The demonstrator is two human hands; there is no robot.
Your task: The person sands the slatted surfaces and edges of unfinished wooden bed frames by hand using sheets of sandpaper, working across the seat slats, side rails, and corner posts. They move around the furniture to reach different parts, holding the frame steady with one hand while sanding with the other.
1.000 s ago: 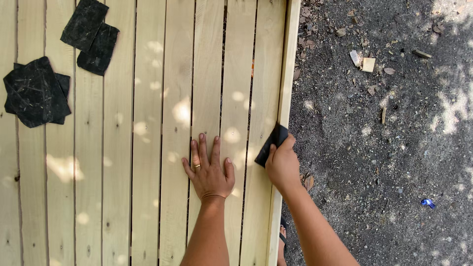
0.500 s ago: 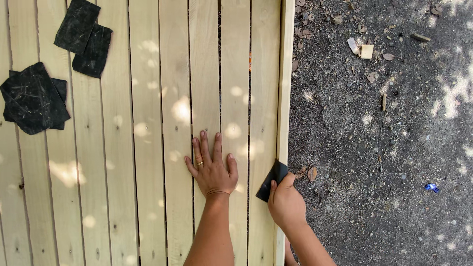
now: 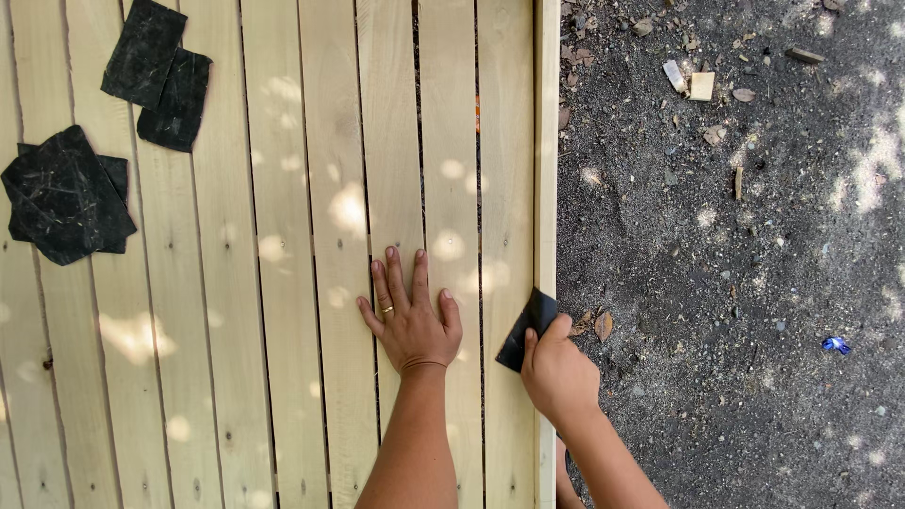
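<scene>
Here, head view only:

Surface: a panel of pale wooden slats (image 3: 283, 283) fills the left and centre of the frame, its narrow edge board (image 3: 545, 141) running top to bottom just right of centre; dappled light falls across it.

Left hand (image 3: 411, 320): lies flat on the slats at lower centre, fingers spread and pointing up the frame, a ring on one finger; it holds nothing.

Right hand (image 3: 558, 372): at the lower centre-right, fingers curled and pinching a dark sanding sheet (image 3: 526, 328) against the edge board.

Sanding sheet: dark, folded, tilted, touching the top of the edge board just up-frame of the right hand.

Spare sheets: two dark sheets (image 3: 156, 71) overlapping at the upper left, and a larger dark pile (image 3: 66, 193) at the left edge, well apart from both hands.

Ground: dark gravelly soil (image 3: 735, 283) fills the right half, with wood scraps (image 3: 699, 85) at the upper right and a small blue scrap (image 3: 835, 345) at the right.

Risk: the sheet rides a narrow edge, so I judge it could slip off toward the soil, letting bare fingertips scrape raw wood and catch splinters; uneven pressure could also round the edge.
</scene>
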